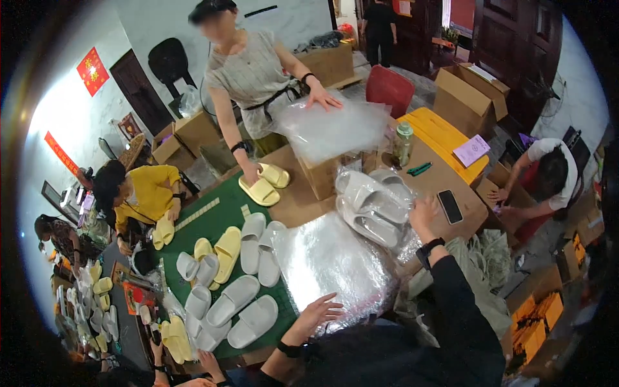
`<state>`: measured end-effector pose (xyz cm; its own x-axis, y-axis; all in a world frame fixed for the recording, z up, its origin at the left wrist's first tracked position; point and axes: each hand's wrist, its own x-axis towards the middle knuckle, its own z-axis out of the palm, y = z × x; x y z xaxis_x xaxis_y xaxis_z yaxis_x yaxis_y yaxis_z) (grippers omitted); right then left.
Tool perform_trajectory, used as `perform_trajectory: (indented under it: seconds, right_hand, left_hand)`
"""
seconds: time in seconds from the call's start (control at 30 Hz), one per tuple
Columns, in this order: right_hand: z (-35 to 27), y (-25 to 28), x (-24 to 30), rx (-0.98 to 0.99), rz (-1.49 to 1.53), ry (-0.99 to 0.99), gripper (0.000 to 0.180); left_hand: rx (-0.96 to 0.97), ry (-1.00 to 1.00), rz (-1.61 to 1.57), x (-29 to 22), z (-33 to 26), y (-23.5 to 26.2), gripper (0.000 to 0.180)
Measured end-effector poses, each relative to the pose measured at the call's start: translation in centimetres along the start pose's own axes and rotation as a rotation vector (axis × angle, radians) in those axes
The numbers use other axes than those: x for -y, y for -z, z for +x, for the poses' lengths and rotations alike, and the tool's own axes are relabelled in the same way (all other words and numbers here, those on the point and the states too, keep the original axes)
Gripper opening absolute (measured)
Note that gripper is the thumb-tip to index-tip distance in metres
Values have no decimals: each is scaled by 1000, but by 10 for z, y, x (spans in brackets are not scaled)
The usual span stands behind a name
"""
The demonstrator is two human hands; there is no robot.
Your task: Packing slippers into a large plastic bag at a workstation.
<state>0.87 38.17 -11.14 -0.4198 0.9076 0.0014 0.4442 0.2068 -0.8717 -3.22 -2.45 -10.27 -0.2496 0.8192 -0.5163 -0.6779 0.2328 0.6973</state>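
My left hand (pixel 320 313) is open, its fingers stretched over the near edge of a stack of clear plastic bags (pixel 329 258). At the right end of that stack, my right hand (pixel 423 218) has its fingers curled at the edge of a clear bag of grey slippers (pixel 374 203). Several loose grey slippers (pixel 233 300) lie left of the stack on a green mat (pixel 213 216), with yellow slippers (pixel 227 255) among them. Across the table, a co-worker's hand (pixel 253 174) touches a yellow pair (pixel 264 186); their other hand (pixel 322 94) rests on more clear bags (pixel 332 126).
A cardboard box (pixel 322 175) stands under the far bags. A green bottle (pixel 402 143), a green cutter (pixel 420 169) and a phone (pixel 450 206) lie or stand to the right. Crumpled plastic (pixel 477 264) is beside my right arm. Co-workers sit left and right; hands reach in at lower left.
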Motion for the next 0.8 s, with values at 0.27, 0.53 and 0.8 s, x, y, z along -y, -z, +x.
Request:
perform_trajectory:
  seconds: [0.27,0.53,0.8]
  right_hand:
    - [50,-10,-127,-88,-237,100,16]
    - [36,8,-161,-271,-204,146,28]
    - [29,5,-164,-314,-502,145,26]
  left_hand:
    - [-285,204,273,60,15,45,45]
    - [-165,208,374,75,12,22,45]
    - [-275,93,394,130,21,50,42]
